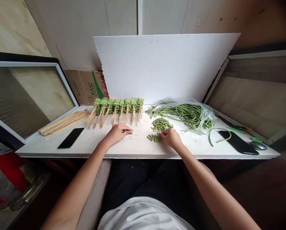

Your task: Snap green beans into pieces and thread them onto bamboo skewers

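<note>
Grip of the left hand (116, 133) pinches a thin greenish piece (131, 130); the right hand (171, 138) touches the row of cut beans (151, 138) at its 9 o'clock, though whether it grasps one I cannot tell. Skewered bundles (120, 107) at 12 o'clock from the left hand look finished, while the loose pile (161, 123) at the right hand's 11 o'clock and long beans (181, 111) at its 1 o'clock are not yet skewered. On the table (133, 150), one phone (71, 138) at 9 o'clock and another phone (239, 142) at 3 o'clock seem to block nothing.
</note>
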`<state>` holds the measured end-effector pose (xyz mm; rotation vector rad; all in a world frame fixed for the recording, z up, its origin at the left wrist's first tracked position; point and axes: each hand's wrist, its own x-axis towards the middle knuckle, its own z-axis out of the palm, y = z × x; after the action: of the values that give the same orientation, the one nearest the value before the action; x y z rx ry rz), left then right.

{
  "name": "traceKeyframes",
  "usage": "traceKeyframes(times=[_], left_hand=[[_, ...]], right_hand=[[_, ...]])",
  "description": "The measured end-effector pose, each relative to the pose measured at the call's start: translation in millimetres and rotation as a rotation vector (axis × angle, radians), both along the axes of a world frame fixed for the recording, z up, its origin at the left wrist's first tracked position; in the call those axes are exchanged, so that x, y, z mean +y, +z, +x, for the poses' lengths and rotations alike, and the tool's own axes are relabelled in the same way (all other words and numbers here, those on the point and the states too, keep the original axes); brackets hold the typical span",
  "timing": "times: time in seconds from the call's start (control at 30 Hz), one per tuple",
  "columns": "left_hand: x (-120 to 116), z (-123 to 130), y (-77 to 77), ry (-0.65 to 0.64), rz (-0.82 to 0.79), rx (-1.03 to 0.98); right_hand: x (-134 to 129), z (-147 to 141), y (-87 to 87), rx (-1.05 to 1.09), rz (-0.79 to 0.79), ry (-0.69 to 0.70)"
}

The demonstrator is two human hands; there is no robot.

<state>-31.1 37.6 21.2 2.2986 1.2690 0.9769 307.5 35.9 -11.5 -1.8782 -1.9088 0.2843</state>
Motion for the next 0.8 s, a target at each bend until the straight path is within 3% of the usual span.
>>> traceKeyframes(times=[0.13, 0.23, 0.4, 0.47, 0.6, 0.8], left_hand=[[-9, 8, 6.8, -0.045, 0.015, -0.024], [-17, 18, 10.7, -0.089, 0.081, -0.033], [-34, 41, 13.2, -0.176, 0.173, -0.048], [-40, 49, 14.0, -0.197, 0.194, -0.049], [-45, 54, 17.1, -0.204, 0.23, -0.02], [-40, 47, 19.8, -0.119, 0.326, 0.062]], right_hand=[[2, 4, 8.5, 0.142, -0.071, -0.015], [-5, -2, 19.2, 0.175, -0.015, 0.007], [-37, -39, 34.4, 0.472, 0.085, 0.502], [-49, -55, 34.4, 0.533, 0.154, 0.565], [-54, -64, 27.9, 0.588, 0.283, 0.527], [-50, -57, 29.8, 0.605, 0.345, 0.5]])
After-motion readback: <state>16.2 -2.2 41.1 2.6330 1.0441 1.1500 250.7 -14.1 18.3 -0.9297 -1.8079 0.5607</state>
